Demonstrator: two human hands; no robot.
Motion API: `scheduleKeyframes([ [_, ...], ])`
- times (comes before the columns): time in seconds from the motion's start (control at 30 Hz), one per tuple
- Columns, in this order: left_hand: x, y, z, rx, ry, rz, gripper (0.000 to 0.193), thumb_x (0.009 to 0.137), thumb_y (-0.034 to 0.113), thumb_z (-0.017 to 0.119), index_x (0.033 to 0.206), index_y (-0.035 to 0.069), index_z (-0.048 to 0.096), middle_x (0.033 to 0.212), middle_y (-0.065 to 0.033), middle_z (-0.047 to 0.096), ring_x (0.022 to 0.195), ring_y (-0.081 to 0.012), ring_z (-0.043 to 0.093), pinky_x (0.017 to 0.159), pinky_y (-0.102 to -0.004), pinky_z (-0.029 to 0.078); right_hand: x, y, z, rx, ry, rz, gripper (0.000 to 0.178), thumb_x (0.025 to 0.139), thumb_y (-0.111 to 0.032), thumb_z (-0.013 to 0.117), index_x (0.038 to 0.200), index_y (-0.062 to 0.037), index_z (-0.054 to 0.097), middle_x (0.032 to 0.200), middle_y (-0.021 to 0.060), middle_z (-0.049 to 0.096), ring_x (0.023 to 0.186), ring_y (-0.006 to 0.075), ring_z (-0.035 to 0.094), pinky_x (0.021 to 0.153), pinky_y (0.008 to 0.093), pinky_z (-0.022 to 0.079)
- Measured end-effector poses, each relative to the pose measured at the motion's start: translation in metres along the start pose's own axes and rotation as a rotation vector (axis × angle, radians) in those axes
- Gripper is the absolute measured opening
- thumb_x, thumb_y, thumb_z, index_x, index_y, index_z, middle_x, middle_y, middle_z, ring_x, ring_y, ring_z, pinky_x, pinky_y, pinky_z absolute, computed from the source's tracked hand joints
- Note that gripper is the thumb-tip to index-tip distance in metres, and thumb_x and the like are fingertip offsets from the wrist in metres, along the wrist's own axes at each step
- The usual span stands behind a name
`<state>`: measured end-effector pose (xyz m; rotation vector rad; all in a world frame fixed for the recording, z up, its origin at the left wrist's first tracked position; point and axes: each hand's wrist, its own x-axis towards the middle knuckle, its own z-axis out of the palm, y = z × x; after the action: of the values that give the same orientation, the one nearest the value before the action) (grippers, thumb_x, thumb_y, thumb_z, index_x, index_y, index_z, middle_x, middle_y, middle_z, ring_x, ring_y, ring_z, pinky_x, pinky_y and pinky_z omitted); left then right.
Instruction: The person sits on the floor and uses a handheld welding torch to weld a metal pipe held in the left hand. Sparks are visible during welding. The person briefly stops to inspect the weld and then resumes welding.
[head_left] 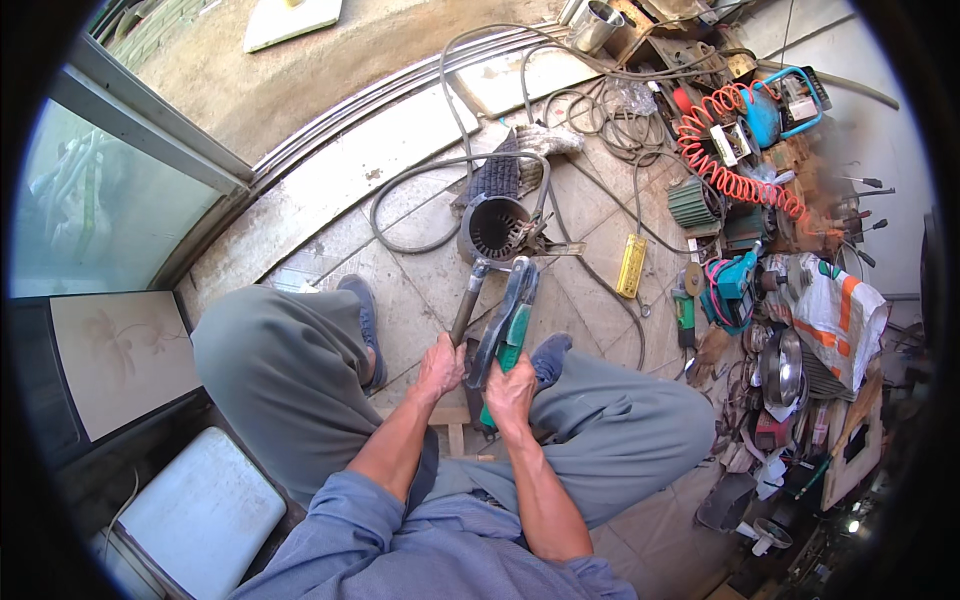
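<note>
A round motor stator with a slotted inner wall stands on the tiled floor between my feet. Loose wire ends stick out at its right side. My left hand is closed round a dark-handled rod tool, whose grey metal end reaches the stator's near rim. In my right hand is a long tool with a green grip and grey metal jaw-like head; its exact kind is unclear. That head lies close to the stator's lower right edge; I cannot tell whether they touch.
A ridged dark pad lies behind the stator. Black cable loops around it. A yellow power strip lies to the right, before a heap with a teal power tool and an orange coiled hose. A sliding glass door stands left.
</note>
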<state>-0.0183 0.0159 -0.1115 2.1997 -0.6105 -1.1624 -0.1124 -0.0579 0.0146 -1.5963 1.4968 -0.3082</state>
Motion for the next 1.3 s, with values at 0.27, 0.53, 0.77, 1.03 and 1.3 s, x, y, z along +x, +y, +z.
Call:
scheduleKeyframes([
  [0.27,0.003,0.002,0.002,-0.039,-0.046,-0.006,0.042,0.098,0.031,0.058,0.102,-0.009,0.048,0.091,-0.0381,0.065,0.091,-0.0525,0.066,0.081,-0.0567,0.051,0.0,0.023,0.027,-0.012,0.049,-0.066,0.035,0.089,-0.027,0.073,0.088,0.0039,0.057,0.072,0.0258,0.063,0.072,0.0452,0.067,0.066,0.0507,0.048],
  [0.53,0.009,-0.015,0.007,-0.006,-0.043,0.012,0.045,0.095,0.035,0.061,0.105,-0.007,0.049,0.093,-0.0374,0.066,0.094,-0.0533,0.065,0.083,-0.0575,0.05,-0.002,0.017,0.031,-0.037,0.025,-0.035,0.037,0.09,-0.028,0.073,0.089,0.0044,0.055,0.074,0.027,0.064,0.075,0.0462,0.067,0.066,0.0513,0.048],
  [0.77,0.011,-0.001,-0.004,-0.029,-0.078,-0.077,0.044,0.096,0.039,0.058,0.107,-0.004,0.051,0.099,-0.0361,0.067,0.099,-0.053,0.064,0.088,-0.0569,0.049,0.001,0.021,0.034,-0.011,0.031,-0.05,0.033,0.09,-0.025,0.072,0.091,0.004,0.056,0.074,0.0265,0.064,0.074,0.0461,0.067,0.067,0.0511,0.048],
  [1.03,0.016,-0.015,0.004,-0.063,-0.068,-0.042,0.043,0.097,0.037,0.057,0.107,-0.005,0.051,0.1,-0.037,0.066,0.1,-0.0531,0.064,0.088,-0.0563,0.049,-0.001,0.015,0.03,-0.014,0.023,-0.06,0.033,0.09,-0.025,0.072,0.091,0.0044,0.056,0.072,0.0263,0.063,0.071,0.046,0.067,0.065,0.0505,0.048],
  [1.3,0.019,-0.017,0.004,-0.104,-0.103,-0.073,0.043,0.098,0.037,0.056,0.106,-0.005,0.05,0.101,-0.0378,0.065,0.101,-0.0539,0.063,0.087,-0.0568,0.049,-0.001,0.013,0.03,-0.041,0.019,-0.043,0.037,0.09,-0.027,0.073,0.089,0.0052,0.054,0.07,0.027,0.061,0.069,0.0448,0.066,0.064,0.0509,0.047],
])
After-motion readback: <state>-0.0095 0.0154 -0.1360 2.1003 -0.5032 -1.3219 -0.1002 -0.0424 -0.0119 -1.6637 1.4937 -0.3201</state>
